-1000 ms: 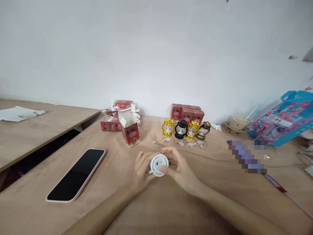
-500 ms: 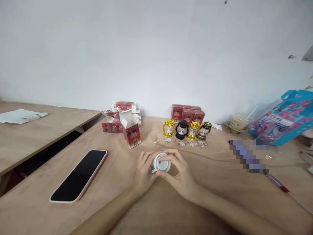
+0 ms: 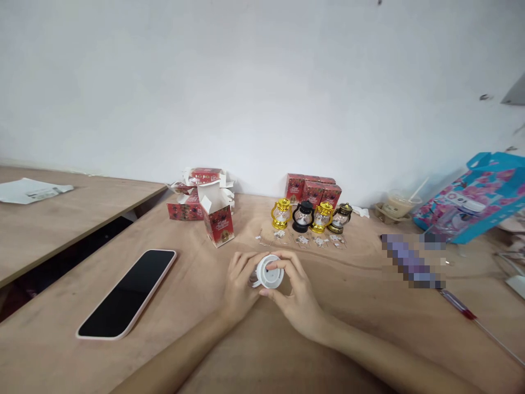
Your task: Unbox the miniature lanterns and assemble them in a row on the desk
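A small white lantern (image 3: 272, 278) lies tipped between my hands, its round base facing me. My left hand (image 3: 240, 282) wraps around its clear body from the left. With the index fingertip on the base and the thumb near the lower rim, my right hand (image 3: 293, 290) curls around the other side. Most of the lantern's upper part is hidden by my left fingers. Beyond my hands stand a gold lantern (image 3: 281, 214), a black lantern (image 3: 303, 217), a second gold lantern (image 3: 322, 218) and a bronze lantern (image 3: 340, 219).
Thin wire pieces with white bits (image 3: 302, 239) lie before the lanterns. Red boxes (image 3: 314, 191) stand behind them. An opened red box (image 3: 217, 219) is at left, a phone (image 3: 129, 293) nearer. At right are a screwdriver (image 3: 457, 303), a drink cup (image 3: 400, 203) and a blue bag (image 3: 488, 191).
The white lantern's base has tilted slightly, and my right thumb has slid down toward its lower rim. Both hands stay around it; the whole view has shifted a little.
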Demonstrator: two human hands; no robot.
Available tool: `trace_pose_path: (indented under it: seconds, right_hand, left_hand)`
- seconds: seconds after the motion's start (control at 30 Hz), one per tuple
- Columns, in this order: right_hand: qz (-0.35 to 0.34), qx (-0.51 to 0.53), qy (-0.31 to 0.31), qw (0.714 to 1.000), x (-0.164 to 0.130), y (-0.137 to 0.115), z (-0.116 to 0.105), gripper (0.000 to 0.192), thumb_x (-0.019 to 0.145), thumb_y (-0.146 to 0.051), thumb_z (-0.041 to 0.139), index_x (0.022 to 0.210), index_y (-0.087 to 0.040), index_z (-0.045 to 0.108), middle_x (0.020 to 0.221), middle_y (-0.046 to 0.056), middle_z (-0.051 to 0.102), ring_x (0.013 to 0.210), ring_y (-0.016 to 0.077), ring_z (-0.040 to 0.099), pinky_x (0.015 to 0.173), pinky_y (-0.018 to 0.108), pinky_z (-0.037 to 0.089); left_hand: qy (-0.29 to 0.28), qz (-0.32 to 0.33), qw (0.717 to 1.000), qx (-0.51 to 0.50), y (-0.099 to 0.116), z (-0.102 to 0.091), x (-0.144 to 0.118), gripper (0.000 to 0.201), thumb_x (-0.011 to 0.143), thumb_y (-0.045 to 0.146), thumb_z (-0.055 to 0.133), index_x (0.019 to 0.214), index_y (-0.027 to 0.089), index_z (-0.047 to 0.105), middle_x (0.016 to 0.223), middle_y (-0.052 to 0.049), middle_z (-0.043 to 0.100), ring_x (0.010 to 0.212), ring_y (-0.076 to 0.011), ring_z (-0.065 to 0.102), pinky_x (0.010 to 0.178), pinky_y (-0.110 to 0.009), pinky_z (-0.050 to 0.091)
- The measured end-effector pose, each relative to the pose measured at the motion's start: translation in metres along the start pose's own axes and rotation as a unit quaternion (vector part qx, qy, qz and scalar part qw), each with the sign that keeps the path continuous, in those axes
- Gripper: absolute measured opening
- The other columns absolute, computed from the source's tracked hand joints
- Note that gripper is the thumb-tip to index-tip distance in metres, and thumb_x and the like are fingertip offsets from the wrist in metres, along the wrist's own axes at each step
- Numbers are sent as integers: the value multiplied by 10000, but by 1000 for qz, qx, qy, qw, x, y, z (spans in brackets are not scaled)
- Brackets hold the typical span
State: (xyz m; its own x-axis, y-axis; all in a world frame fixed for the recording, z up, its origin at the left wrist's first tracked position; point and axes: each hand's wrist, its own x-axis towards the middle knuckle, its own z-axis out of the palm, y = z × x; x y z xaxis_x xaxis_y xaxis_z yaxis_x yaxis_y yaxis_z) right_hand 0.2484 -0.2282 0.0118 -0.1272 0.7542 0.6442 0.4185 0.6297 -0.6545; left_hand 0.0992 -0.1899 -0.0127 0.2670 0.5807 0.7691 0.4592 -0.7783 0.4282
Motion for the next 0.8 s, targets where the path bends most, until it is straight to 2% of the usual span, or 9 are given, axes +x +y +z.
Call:
trace_pose_path:
  seconds: [0.27,0.37,0.5,0.67,0.73,0.8]
  right_hand:
    - [39,-14,-6,999,-6,2,2,277,758,-192,679,980,-239,519,1055,50,535,1038,204,560,880,371,488]
    - [14,-19,-24,999,1,2,-4,260,765,-233,683,972,-235,526,1058,54,546,1030,203,566,877,372,487]
    - [-37,-35,-60,997,12,2,-17,69,836,-240,596,889,-208,566,998,63,593,970,188,598,828,332,489]
    - [-72,-75,-30,994,17,6,-27,87,832,-249,588,895,-200,551,825,38,654,776,175,628,700,299,491]
    - [-47,-54,-20,997,21,13,-28,112,843,-260,575,928,-198,536,801,27,660,745,162,634,692,288,497]
    - [-12,-29,1,999,33,25,-29,111,875,-271,529,956,-195,522,781,15,657,728,150,640,687,278,503]
  left_hand:
    - [3,-9,1000,21,-2,1,-2,349,890,438,463,1157,243,576,941,-62,627,857,-210,516,710,-317,465]
    - [-2,-8,1000,18,-3,1,-2,333,888,410,481,1159,240,574,952,-61,633,853,-206,522,708,-316,464]
    - [-10,22,1000,20,0,0,1,341,850,358,577,1158,213,564,961,-67,647,828,-192,526,709,-308,446]
    - [-20,41,999,21,4,0,2,349,827,332,614,1148,203,565,965,-74,656,839,-193,550,716,-309,448]
    - [-29,38,999,16,3,1,1,370,813,338,627,1152,202,564,967,-78,659,853,-201,566,723,-316,453]
    - [-14,11,1000,8,0,2,1,368,802,332,638,1139,204,561,973,-76,657,871,-208,581,744,-332,464]
